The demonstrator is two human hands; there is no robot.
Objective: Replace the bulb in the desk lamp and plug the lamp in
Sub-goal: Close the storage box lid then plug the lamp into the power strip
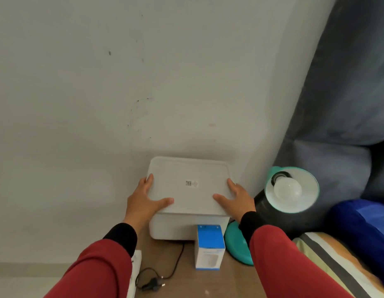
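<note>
A white lidded storage box (186,229) stands against the wall on the wooden table. My left hand (146,203) grips the left edge of its lid (189,168), thumb on top. My right hand (236,201) grips the lid's right edge the same way. To the right, a teal desk lamp (292,190) tilts its shade toward me with a white bulb (288,190) screwed in; its round teal base (236,244) rests on the table. A blue-and-white bulb carton (210,248) stands upright in front of the box. The lamp's black cord and plug (152,284) lie loose on the table.
The wooden table (186,282) ends at its left edge near a white object (136,265). A grey padded headboard (341,104) and a blue cushion (359,229) crowd the right side, above striped bedding (328,265). A plain pale wall (122,82) rises behind the box.
</note>
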